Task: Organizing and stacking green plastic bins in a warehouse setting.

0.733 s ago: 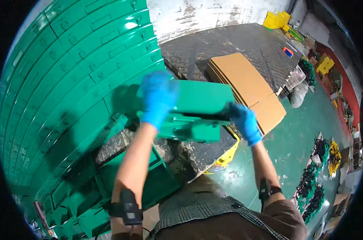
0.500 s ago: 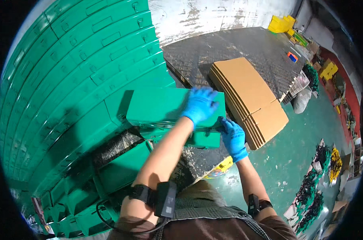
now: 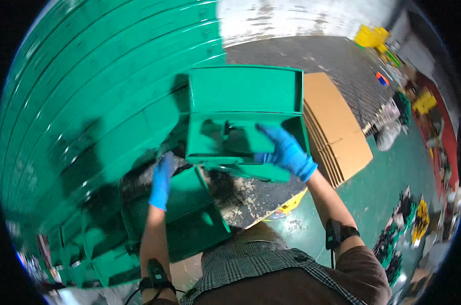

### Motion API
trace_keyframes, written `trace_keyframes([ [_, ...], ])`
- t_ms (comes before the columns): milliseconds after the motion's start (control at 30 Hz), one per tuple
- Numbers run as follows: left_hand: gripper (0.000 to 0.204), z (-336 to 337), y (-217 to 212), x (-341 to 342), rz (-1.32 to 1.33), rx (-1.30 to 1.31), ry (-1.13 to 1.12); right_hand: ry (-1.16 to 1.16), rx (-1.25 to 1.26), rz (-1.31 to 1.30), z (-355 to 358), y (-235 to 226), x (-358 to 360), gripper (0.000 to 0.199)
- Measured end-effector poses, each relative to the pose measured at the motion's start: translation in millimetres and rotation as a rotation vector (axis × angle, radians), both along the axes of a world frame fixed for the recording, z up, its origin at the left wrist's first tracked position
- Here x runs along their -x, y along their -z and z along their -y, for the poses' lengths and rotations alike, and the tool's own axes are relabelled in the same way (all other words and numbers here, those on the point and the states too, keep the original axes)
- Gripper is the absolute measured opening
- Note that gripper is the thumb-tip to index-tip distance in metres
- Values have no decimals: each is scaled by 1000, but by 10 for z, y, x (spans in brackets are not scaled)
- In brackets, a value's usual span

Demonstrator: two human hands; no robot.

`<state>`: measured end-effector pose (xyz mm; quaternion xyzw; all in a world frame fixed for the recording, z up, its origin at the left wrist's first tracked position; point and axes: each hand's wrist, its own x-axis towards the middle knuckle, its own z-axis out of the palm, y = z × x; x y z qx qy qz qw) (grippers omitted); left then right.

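Note:
An open green metal box [image 3: 245,89] sits on a worn black surface [image 3: 240,201], its lid standing up at the back. A small dark piece [image 3: 234,136] shows inside the box, amid shadow; I cannot make out its kind. My right hand [image 3: 290,154], in a blue glove, hovers over the box's front right part. Its fingers and thumb are apart, with nothing seen between them. My left hand [image 3: 162,182], also blue-gloved, is left of the box, above another open green box [image 3: 189,188]. Motion smears its fingers.
Stacked green boxes [image 3: 113,81] form a tall wall at the left. Flat brown cardboard [image 3: 337,122] lies piled to the right of the open box. More green compartments [image 3: 98,239] stand at lower left. Green and black heaps [image 3: 393,234] lie on the floor at right.
The green box was shut under my hands; now its lid is up and its inside shows. My left hand has left the lid, moving left and down. My right hand has moved over the box.

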<state>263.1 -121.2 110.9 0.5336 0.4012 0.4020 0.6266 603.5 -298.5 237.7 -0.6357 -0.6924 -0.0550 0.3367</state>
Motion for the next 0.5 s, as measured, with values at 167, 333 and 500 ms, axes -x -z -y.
trace_keyframes([
  [167, 30, 1642, 383, 788, -712, -435, 56, 16, 304, 330, 85, 477, 150, 25],
  [333, 49, 2662, 337, 1578, -1222, -379, 354, -146, 260, 131, 167, -100, 1088, 31],
  [500, 47, 2930, 539, 1753, -1216, -199, 435, -474, 316, 170, 246, 77, 2148, 24],
])
